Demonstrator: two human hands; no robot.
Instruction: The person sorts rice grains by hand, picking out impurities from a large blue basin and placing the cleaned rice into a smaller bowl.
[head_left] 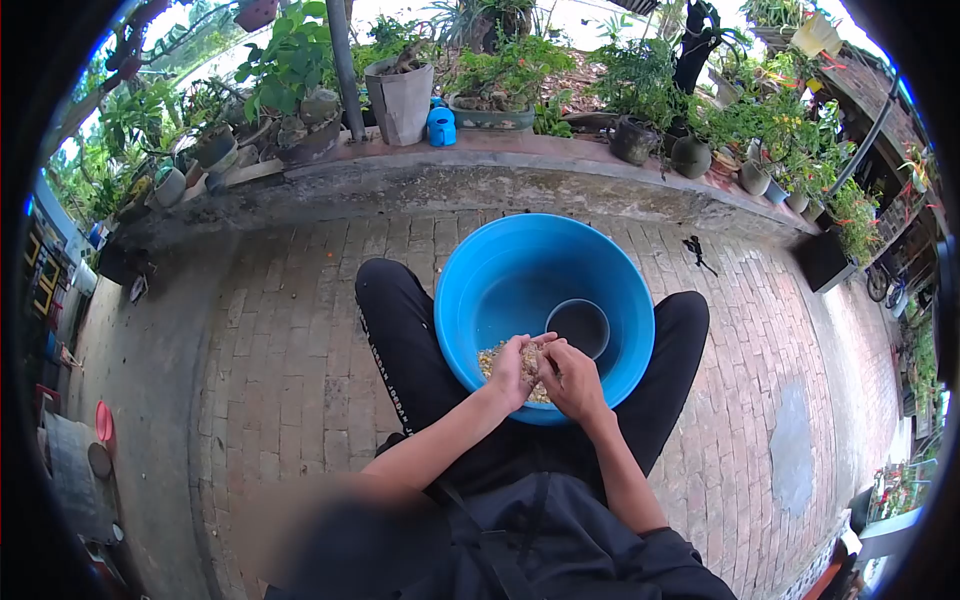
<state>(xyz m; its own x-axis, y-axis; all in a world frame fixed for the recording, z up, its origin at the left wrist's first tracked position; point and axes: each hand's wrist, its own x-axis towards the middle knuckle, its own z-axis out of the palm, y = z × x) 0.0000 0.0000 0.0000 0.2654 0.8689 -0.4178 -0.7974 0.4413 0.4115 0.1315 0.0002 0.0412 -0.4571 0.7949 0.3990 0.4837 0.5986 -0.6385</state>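
Note:
A large blue plastic tub (545, 225) stands between my knees. Loose yellowish grains (487, 360), perhaps corn kernels, lie at its near side. My left hand (512, 372) is cupped palm up over them and holds some of the grains. Close against it, my right hand (572, 380) has its thumb and fingers pinched together at the grains in the left palm. What exactly sits between the right fingertips is too small to make out. Inside the tub, just beyond my right hand, rests a round dark bowl (580, 325) with a pale rim.
My knees in black trousers (395, 320) flank the tub on a brick floor (290, 360). Beyond it runs a low concrete ledge (400, 185) with potted plants and a small blue watering can (441, 126). A dark twig-like object (700, 255) lies to the right.

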